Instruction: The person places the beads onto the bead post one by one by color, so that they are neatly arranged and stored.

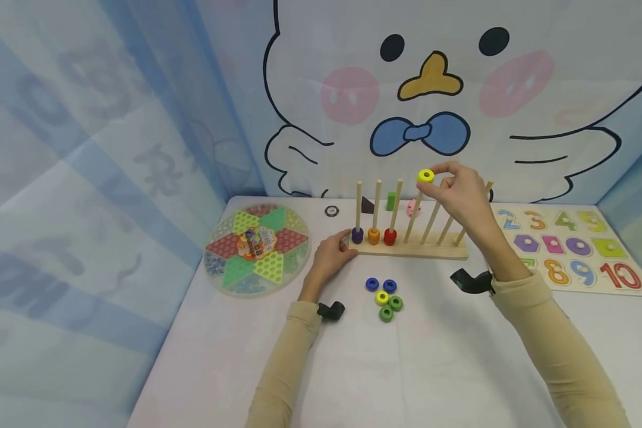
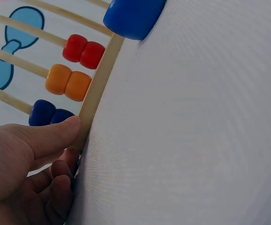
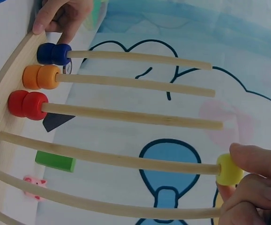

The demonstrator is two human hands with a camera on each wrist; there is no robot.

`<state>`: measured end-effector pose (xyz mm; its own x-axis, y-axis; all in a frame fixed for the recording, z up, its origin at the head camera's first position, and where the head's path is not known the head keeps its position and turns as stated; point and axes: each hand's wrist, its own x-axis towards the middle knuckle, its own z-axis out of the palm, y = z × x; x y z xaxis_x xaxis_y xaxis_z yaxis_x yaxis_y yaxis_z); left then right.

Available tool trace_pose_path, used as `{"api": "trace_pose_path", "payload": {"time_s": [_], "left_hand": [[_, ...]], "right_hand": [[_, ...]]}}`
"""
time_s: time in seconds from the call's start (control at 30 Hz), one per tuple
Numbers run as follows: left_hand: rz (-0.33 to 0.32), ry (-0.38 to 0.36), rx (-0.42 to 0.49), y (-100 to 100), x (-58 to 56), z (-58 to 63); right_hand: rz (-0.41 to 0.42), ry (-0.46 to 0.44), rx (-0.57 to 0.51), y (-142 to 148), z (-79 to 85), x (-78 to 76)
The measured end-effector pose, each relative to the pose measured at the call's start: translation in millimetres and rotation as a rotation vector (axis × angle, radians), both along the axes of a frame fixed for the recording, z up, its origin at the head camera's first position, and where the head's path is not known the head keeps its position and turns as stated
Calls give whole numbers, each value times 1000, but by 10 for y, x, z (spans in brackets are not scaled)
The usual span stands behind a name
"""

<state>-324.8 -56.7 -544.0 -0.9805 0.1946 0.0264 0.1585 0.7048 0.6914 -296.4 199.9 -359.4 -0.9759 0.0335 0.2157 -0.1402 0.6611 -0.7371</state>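
My right hand (image 1: 460,189) pinches a yellow ring bead (image 1: 425,176) between thumb and fingers. In the right wrist view, that bead (image 3: 229,169) sits right at the tip of the fourth peg (image 3: 107,157). My left hand (image 1: 329,257) grips the left end of the wooden peg rack (image 1: 406,248), its thumb on the base in the left wrist view. Pairs of blue beads (image 3: 54,54), orange beads (image 3: 40,77) and red beads (image 3: 27,104) sit low on the first three pegs. The remaining pegs to the right carry no beads.
In front of the rack lie two blue beads (image 1: 372,284), a yellow bead (image 1: 382,298) and two green beads (image 1: 396,303). A round star-patterned board (image 1: 257,276) is at the left, a number puzzle board (image 1: 583,244) at the right. A green block (image 1: 391,201) stands behind the rack.
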Motion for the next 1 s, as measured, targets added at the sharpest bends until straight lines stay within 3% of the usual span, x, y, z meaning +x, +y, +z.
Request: {"api": "trace_pose_path", "payload": {"time_s": [0.37,0.67,0.73,1.0], "left_hand": [[11,-18,0,16,13,19],[14,-31,-1,31,7,-3],[15,-31,0,30,9,-2],[10,-16,1,8,-9,-1]], "right_hand": [[18,31,51,21,-114,10],[55,160,-77,36,-377,234],[72,128,-89,1,-472,310],[187,-163,-94,-228,-1065,590]]}}
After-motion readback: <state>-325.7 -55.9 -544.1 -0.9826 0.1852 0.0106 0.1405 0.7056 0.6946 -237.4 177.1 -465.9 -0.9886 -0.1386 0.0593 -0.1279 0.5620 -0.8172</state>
